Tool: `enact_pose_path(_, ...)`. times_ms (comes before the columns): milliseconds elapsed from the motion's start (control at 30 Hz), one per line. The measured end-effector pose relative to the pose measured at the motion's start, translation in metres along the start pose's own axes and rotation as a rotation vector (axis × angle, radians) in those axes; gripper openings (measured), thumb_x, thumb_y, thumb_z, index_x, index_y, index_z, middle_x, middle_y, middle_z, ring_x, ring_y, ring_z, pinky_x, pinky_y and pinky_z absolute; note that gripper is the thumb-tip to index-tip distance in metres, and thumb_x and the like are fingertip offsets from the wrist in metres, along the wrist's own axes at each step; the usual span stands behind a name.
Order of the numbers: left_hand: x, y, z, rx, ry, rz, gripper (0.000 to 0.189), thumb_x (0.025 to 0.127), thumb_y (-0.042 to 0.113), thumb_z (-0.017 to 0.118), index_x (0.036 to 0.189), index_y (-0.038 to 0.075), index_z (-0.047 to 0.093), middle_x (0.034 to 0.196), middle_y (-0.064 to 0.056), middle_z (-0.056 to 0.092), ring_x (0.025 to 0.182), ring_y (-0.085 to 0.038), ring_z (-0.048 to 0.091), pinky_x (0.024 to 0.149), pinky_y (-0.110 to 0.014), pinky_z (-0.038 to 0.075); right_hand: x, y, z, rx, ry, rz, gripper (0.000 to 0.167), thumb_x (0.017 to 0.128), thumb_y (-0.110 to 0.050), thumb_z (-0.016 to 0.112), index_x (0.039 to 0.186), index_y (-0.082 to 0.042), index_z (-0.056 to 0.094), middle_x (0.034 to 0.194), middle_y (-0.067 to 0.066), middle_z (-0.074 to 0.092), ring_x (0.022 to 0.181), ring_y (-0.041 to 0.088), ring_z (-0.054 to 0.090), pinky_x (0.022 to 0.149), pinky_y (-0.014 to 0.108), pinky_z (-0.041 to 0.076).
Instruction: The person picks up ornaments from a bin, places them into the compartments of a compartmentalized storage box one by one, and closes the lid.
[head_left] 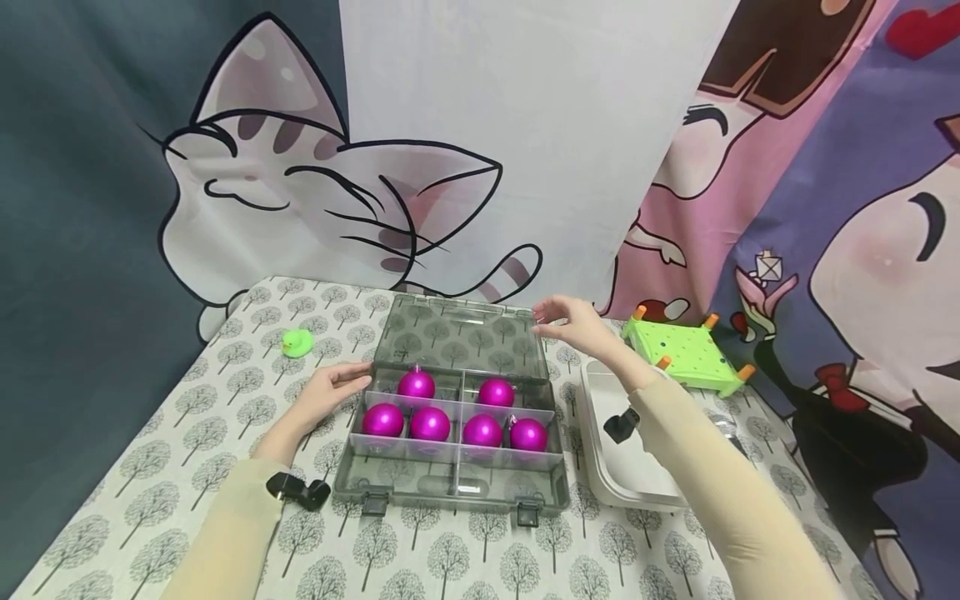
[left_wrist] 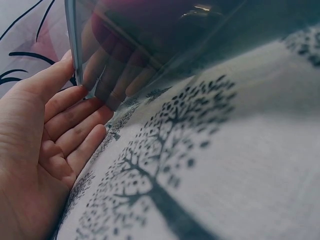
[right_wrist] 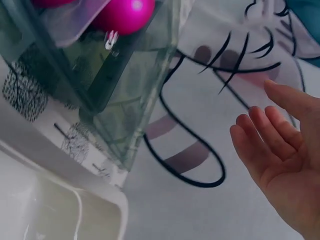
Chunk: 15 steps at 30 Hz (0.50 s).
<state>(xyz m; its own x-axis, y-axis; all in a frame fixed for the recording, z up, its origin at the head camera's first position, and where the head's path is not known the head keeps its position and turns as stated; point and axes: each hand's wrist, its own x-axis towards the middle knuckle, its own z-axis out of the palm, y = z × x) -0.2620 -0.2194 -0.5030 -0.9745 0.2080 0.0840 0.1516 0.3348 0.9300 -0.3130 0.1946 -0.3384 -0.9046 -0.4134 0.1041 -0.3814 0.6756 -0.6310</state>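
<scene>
A clear grey plastic divider box (head_left: 510, 500) lies on the table, its see-through lid (head_left: 461, 337) folded back toward the wall. Several shiny magenta baubles (head_left: 430, 425) sit in its back and middle compartments; the front ones hold none. My left hand (head_left: 324, 396) is at the box's back left corner near the hinge. In the left wrist view, its thumb and fingertips come right up to the plastic wall (left_wrist: 74, 40), which mirrors the fingers. My right hand (head_left: 573, 323) hovers beside the lid's far right corner, fingers loosely bent, holding nothing. The right wrist view shows it apart from the lid (right_wrist: 117, 135).
A white tub (head_left: 592, 450) stands right of the box, partly under my right forearm. Behind it is a green pegged toy stand (head_left: 678, 354) with orange legs. A green toy duck (head_left: 297, 342) sits at the back left. A cartoon curtain (head_left: 540, 108) hangs behind the table.
</scene>
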Motion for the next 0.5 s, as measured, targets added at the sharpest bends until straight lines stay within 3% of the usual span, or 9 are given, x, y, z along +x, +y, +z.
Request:
enact_pose_path(300,0.002,0.0,0.001,0.015,0.015,-0.007,0.05,0.095,0.024,0.064,0.134,-0.004,0.053,0.137,-0.026,0.054,0.12,-0.044,0.058,0.106,-0.054,0.044,0.03,0.03,0.005,0.082,0.019,0.112,0.04,0.087,-0.014,0.071,0.121,0.003,0.059,0.118,0.024,0.066,0.109,0.035,0.065,0.092,0.042,0.056)
enact_pose_path(500,0.002,0.0,0.001,0.033,0.018,0.0,0.049,0.095,0.024,0.064,0.134,-0.004,0.053,0.138,-0.026,0.054,0.12,-0.043,0.058,0.106,-0.054,0.044,0.042,0.048,0.009,0.204,0.012,0.232,0.047,0.088,-0.008,0.07,0.128,0.01,0.053,0.125,0.029,0.06,0.113,0.036,0.061,0.094,0.038,0.057)
